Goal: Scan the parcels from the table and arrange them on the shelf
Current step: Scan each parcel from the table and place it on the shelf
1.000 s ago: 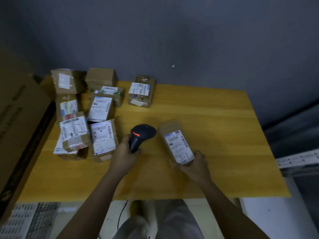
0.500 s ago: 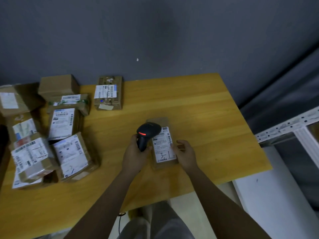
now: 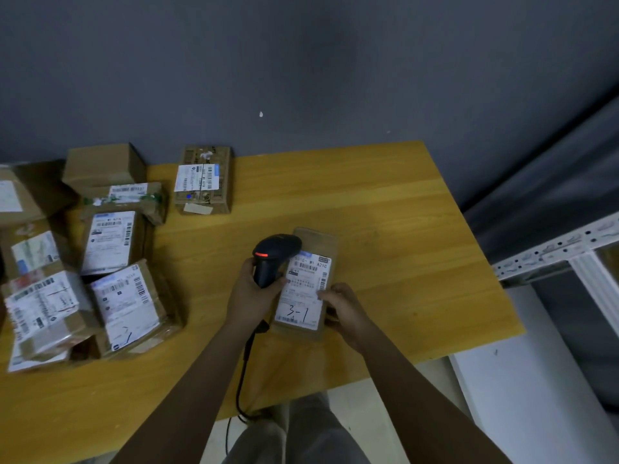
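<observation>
So the left hand [image 3: 249, 296] is wrapped round a black barcode scanner [image 3: 273, 259], and the right hand [image 3: 343, 308] pinches the near right edge of a small cardboard parcel [image 3: 310, 289] over the counter [image 3: 385, 229]. Looks light and stiff; I'd grip its long sides. Unscanned parcels [image 3: 100, 256] are piled far left, and I can't tell what's inside them.

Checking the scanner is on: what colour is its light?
Red-orange, a strip on the scanner head, in the head view.
</observation>
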### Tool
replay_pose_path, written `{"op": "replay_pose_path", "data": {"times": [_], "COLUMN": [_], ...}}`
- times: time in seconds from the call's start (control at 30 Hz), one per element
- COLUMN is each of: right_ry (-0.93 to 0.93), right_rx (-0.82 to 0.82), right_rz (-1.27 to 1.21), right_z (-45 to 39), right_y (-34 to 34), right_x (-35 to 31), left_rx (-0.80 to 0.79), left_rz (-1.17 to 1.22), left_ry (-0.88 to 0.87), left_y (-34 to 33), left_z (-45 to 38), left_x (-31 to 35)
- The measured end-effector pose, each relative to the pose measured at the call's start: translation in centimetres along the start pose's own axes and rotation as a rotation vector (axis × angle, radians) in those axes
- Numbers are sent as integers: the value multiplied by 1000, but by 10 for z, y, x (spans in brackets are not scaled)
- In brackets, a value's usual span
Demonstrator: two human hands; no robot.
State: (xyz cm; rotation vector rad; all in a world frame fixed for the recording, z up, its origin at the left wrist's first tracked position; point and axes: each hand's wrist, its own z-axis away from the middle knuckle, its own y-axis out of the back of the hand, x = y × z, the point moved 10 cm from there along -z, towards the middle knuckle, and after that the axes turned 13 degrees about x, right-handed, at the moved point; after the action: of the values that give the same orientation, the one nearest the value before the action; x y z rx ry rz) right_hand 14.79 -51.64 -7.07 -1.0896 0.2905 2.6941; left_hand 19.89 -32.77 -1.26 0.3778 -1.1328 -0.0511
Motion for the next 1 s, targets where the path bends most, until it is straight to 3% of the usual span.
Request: {"op": "replay_pose_path", "data": {"times": [0.17,0.6,0.8,1.0], "right_ry": [11,156,232,345], "right_rx": [9,-163,-20,193], "right_rz": [-124,-403,-322,-165], "right_z": [10,50,67,65], "right_y": [5,-11,9,47], "right_x": [-11,-73,-108,-164], "left_rx": [-30,-88,-67,22], "left_rz": [25,231,250,113], "left_ry": [-89,-211,-324,-508], "left_y": [4,42,59,71], "left_z": [6,37,51,62], "left_x": [31,112,148,188]}}
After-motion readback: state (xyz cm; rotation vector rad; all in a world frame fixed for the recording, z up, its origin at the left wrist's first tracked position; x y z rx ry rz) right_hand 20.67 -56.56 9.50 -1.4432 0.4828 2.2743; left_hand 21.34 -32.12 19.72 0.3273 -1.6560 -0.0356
